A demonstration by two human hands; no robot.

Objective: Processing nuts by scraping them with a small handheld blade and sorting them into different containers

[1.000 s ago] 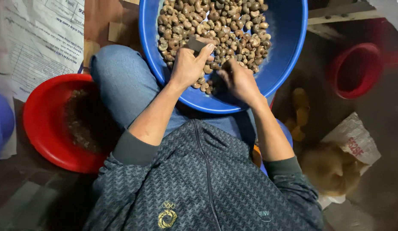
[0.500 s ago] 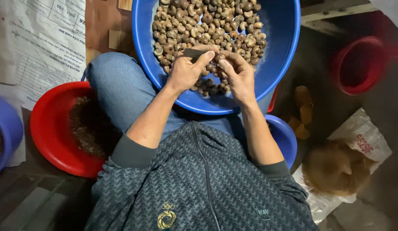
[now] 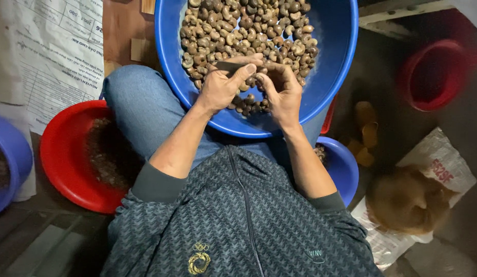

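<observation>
A big blue basin [image 3: 336, 66] rests on my lap, heaped with brown cashew nuts [image 3: 249, 25]. Over its near side my left hand [image 3: 220, 87] grips a small dark blade [image 3: 228, 65], thumb laid along it. My right hand [image 3: 280, 90] is closed on a single cashew nut right beside the blade tip; the nut is mostly hidden by my fingers. Both hands touch each other above the pile.
A red bowl [image 3: 59, 154] with dark shell scraps sits at my left knee, a blue bowl [image 3: 13, 159] further left. A small blue bowl [image 3: 343, 166] is by my right elbow, a red tub [image 3: 433, 77] at right, printed paper [image 3: 43, 56] top left, a bag [image 3: 433, 169] lower right.
My right hand picked a nut from the pile and rose to meet the left hand with the blade. The view shifted slightly, showing more of the small blue bowl.
</observation>
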